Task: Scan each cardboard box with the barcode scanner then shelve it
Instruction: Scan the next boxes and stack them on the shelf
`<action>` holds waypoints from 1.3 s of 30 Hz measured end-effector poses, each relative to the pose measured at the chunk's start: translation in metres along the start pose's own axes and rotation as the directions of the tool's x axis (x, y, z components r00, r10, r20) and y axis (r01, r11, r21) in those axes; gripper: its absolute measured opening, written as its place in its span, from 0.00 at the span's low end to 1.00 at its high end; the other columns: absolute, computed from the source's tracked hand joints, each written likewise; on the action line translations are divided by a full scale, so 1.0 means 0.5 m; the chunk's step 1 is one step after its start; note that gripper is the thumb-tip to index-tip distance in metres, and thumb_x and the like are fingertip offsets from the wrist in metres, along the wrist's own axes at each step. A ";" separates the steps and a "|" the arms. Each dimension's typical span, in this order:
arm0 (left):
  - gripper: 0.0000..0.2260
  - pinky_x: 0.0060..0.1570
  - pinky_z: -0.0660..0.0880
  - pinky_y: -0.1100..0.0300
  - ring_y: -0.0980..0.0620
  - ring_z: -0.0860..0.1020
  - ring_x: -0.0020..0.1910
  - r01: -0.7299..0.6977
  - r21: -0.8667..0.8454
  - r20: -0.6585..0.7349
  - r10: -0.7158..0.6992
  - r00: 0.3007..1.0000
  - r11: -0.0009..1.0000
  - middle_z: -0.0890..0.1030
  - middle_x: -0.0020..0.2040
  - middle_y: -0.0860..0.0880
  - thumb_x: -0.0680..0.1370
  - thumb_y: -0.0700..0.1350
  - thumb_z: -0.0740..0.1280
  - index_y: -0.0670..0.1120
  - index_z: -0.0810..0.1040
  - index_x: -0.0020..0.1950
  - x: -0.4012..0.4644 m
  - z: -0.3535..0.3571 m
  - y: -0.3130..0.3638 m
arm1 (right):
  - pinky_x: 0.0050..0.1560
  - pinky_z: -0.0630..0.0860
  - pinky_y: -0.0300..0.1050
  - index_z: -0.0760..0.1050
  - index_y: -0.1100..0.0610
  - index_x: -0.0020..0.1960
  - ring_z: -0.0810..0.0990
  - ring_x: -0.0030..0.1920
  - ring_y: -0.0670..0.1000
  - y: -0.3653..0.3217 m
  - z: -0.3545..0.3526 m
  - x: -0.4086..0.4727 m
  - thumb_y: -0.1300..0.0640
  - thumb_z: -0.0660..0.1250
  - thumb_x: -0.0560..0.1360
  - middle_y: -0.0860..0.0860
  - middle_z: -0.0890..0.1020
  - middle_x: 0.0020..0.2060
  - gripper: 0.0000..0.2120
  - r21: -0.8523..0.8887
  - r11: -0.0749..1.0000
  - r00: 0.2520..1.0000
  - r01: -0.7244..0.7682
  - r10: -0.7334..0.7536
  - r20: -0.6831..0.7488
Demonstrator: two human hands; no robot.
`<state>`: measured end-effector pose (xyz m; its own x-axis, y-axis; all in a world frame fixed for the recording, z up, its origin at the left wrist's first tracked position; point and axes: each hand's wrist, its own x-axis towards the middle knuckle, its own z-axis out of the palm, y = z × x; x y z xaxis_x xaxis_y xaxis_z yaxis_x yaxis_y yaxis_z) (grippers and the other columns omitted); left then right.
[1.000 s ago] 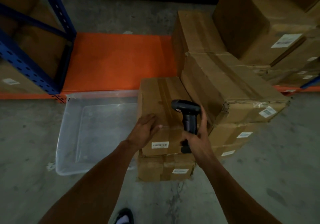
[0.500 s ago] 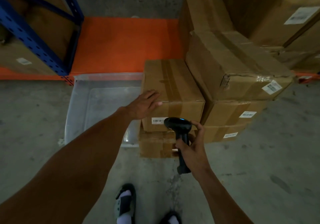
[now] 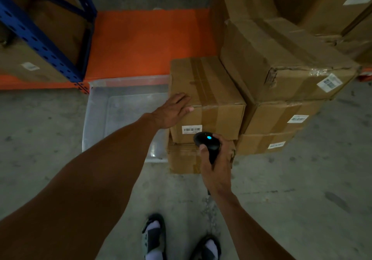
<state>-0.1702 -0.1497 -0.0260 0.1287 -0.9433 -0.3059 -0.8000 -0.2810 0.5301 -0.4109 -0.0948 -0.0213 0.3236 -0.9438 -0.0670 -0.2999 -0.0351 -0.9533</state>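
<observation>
A taped cardboard box (image 3: pixel 213 90) sits on top of another box (image 3: pixel 183 159) on the concrete floor. A white barcode label (image 3: pixel 191 129) is on its near face. My left hand (image 3: pixel 173 110) rests flat on the box's near left top edge, fingers straight. My right hand (image 3: pixel 216 165) grips a black barcode scanner (image 3: pixel 207 142), whose head with a lit blue dot is just below and right of the label, pointing at the box face.
A clear plastic bin (image 3: pixel 120 106) lies left of the box. Behind it is the orange lower shelf (image 3: pixel 145 42) with a blue rack post (image 3: pixel 40 40). A stack of larger boxes (image 3: pixel 281 72) stands to the right. My sandalled feet (image 3: pixel 155 237) are below.
My right hand brought the scanner down from above the box top to in front of its near face by the label. My left hand slid to the box's left edge and flattened.
</observation>
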 end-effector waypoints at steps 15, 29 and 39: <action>0.29 0.76 0.45 0.55 0.51 0.45 0.79 0.003 -0.031 0.027 -0.002 1.000 1.000 0.49 0.81 0.49 0.83 0.60 0.53 0.50 0.51 0.81 0.002 0.006 -0.011 | 0.50 0.83 0.43 0.62 0.26 0.66 0.82 0.55 0.39 0.004 0.047 0.008 0.28 0.61 0.77 0.31 0.79 0.56 0.20 -0.074 0.997 0.997 -0.026 0.021 -0.071; 0.29 0.77 0.47 0.52 0.50 0.45 0.79 -0.009 0.004 0.029 0.009 1.000 1.000 0.49 0.81 0.48 0.83 0.60 0.52 0.49 0.51 0.81 0.004 0.007 -0.010 | 0.50 0.85 0.50 0.66 0.41 0.73 0.84 0.54 0.44 0.020 0.043 0.003 0.28 0.62 0.77 0.44 0.83 0.58 0.29 -0.057 0.997 0.998 -0.054 0.051 -0.047; 0.30 0.77 0.46 0.50 0.51 0.44 0.79 0.017 0.004 0.072 -0.017 0.997 1.000 0.46 0.81 0.50 0.82 0.61 0.51 0.50 0.49 0.81 0.002 0.000 -0.007 | 0.49 0.78 0.30 0.66 0.41 0.72 0.80 0.58 0.34 0.004 0.029 0.006 0.34 0.65 0.78 0.27 0.78 0.55 0.25 -0.054 0.996 0.996 -0.066 0.063 -0.060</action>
<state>-0.1673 -0.1499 -0.0283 0.1000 -0.9232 -0.3711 -0.8003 -0.2963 0.5212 -0.3977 -0.0931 -0.0276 0.2495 -0.9622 -0.1089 -0.3683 0.0097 -0.9297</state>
